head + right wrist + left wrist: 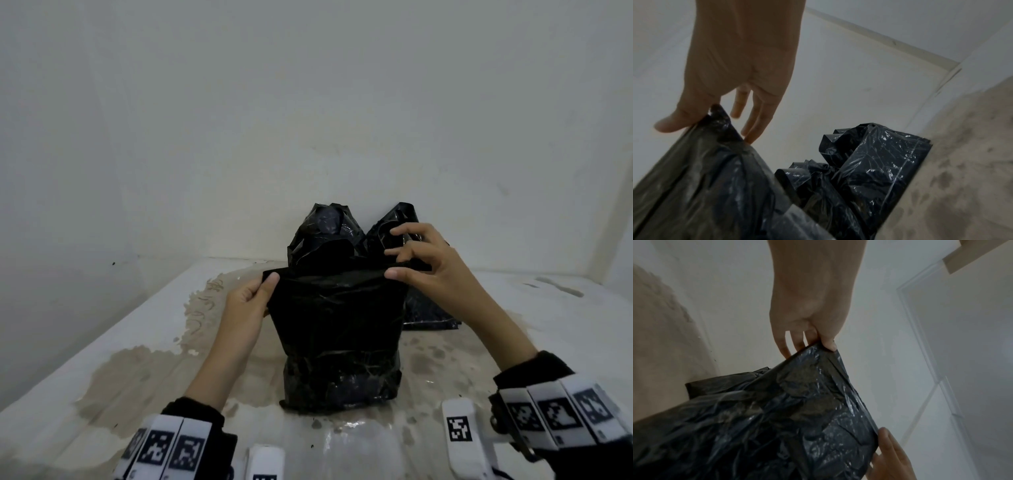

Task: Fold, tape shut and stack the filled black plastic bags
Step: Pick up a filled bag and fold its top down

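A filled black plastic bag [337, 339] stands upright on the stained white surface in the head view, its top edge pulled flat and level. My left hand [255, 298] pinches the left corner of that top edge between thumb and fingers. My right hand [407, 265] pinches the right corner, its other fingers spread. In the left wrist view my left hand [824, 340] grips the bag [777, 418], and a second hand shows at the bag's lower right corner. The right wrist view has my right hand [701, 120] on the bag [701, 186]. Two more black bags [325, 233] [397, 222] stand behind it.
The white surface [120, 342] has brown wet-looking stains around the bags. White walls close it in at the back and both sides. Two white tagged devices [460, 431] [265, 460] lie near the front edge. The two rear bags [869, 162] stand close to the back wall.
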